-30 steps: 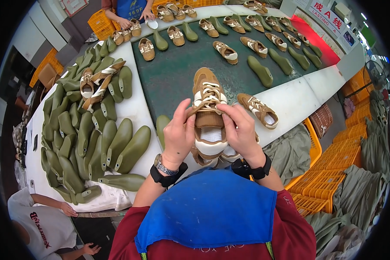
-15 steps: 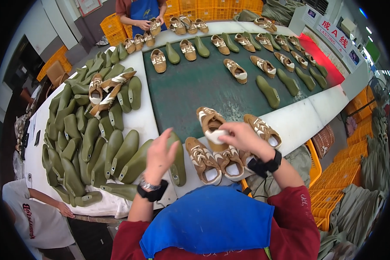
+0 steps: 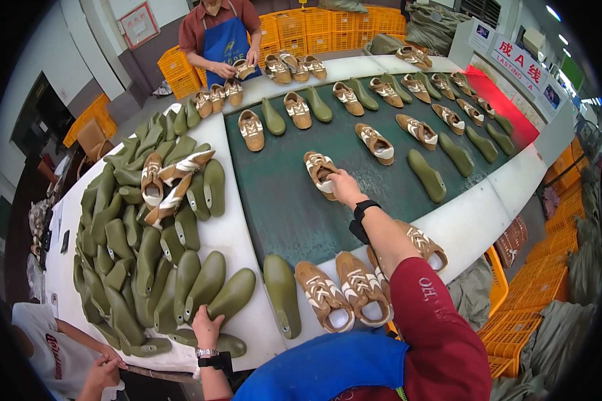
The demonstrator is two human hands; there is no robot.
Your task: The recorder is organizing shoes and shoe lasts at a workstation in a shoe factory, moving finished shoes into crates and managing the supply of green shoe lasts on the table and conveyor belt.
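My right hand (image 3: 344,188) grips the heel of a brown suede sneaker (image 3: 319,166) with white stripes, its toe pointing away over the green belt (image 3: 281,214). At the lower left, my left hand (image 3: 207,329) has its fingers closed around the near end of a green shoe last (image 3: 233,294) at the edge of a large heap. Another green last (image 3: 282,294) lies alone on the white tabletop, between the heap and several sneakers (image 3: 324,294) lined up in front of me. My right forearm partly covers that line.
Sneakers and lasts stand in rows on the belt, including a sneaker (image 3: 374,142) and a last (image 3: 427,175). Three sneakers (image 3: 152,180) lie on the heap. A person in a blue apron (image 3: 224,50) handles a shoe opposite; another person's hands (image 3: 110,361) show lower left. Orange crates (image 3: 532,301) stand right.
My right hand has carried the sneaker forward from above the near line to the belt. My left hand has dropped from the air to the green last. The view has shifted slightly.
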